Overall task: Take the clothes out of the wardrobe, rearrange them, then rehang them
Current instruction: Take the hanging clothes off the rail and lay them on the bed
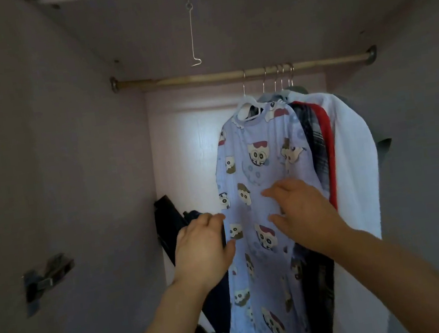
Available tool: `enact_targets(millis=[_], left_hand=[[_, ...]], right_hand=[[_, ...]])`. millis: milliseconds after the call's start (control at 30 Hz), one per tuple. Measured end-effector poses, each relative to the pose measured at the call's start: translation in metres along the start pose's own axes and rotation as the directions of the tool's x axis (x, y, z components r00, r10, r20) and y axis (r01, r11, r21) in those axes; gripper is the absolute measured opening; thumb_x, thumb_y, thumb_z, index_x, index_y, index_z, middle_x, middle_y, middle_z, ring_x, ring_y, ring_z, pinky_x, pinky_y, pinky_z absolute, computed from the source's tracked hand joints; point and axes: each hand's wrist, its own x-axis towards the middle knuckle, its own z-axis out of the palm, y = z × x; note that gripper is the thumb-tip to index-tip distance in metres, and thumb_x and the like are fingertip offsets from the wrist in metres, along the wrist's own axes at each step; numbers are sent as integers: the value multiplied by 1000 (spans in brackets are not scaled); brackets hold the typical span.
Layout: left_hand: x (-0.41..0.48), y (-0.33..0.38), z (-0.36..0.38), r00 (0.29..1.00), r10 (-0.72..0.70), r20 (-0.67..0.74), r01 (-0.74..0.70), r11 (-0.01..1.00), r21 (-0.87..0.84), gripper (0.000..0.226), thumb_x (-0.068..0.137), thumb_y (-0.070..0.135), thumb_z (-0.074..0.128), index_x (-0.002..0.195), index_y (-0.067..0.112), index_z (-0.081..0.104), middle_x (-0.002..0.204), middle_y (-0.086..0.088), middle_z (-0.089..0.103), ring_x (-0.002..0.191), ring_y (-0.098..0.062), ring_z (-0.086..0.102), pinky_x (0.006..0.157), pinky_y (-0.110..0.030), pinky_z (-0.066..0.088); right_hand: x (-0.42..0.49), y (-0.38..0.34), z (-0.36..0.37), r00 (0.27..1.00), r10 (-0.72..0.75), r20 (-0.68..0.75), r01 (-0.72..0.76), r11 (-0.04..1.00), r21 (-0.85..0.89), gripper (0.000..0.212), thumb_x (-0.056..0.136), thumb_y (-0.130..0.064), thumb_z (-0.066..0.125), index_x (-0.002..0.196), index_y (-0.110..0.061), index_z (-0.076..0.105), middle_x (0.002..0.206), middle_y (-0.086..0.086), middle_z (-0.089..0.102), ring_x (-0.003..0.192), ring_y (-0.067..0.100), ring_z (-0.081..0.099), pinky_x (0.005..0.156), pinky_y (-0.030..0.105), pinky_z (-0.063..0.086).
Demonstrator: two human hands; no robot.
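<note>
The pale blue nightshirt (258, 166), printed with cartoon faces, hangs on a white hanger (242, 105) from the rail (200, 78), foremost in the row; my right hand (303, 211) lies spread flat on it; my left hand (203, 242), fingers loose, touches its left edge.

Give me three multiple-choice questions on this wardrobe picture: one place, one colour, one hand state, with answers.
1. Where on the rod do the hangers hang? A) far left end B) right half C) nowhere
2. What colour is the front garment? A) pale blue with cartoon faces B) plain red C) plain black
3. What is the right hand doing? A) gripping a hook B) resting open on the front garment C) holding the rod
Answers: B, they cluster right of the rod's middle; A, pale blue printed cloth faces the camera; B, it lies flat and spread on the cloth.
</note>
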Motion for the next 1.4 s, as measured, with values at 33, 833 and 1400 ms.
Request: enact_targets(millis=[33, 833, 1400], left_hand=[[16, -1, 4, 1000, -5, -14, 5, 1000, 3, 52, 94, 44, 44, 141, 26, 32, 136, 6, 42, 124, -12, 40, 104, -26, 25], [263, -10, 70, 974, 34, -222, -46, 998, -48, 53, 92, 37, 47, 141, 27, 31, 137, 4, 42, 124, -15, 40, 100, -28, 30], [314, -34, 89, 942, 68, -330, -129, 977, -168, 53, 93, 40, 48, 142, 25, 33, 141, 4, 39, 128, -14, 37, 104, -29, 28]], right_hand=[[17, 9, 3, 1000, -25, -9, 25, 1000, -3, 48, 55, -6, 86, 100, -2, 69, 85, 13, 66, 72, 31, 65, 61, 37, 54], [241, 156, 64, 975, 74, -211, -139, 941, -308, 48, 89, -17, 52, 136, -19, 42, 133, 1, 45, 120, 21, 42, 100, 33, 31], [274, 175, 63, 962, 7, -271, -156, 832, -532, 67, 87, -46, 56, 142, -12, 35, 138, 8, 43, 119, 28, 43, 90, 40, 39]])
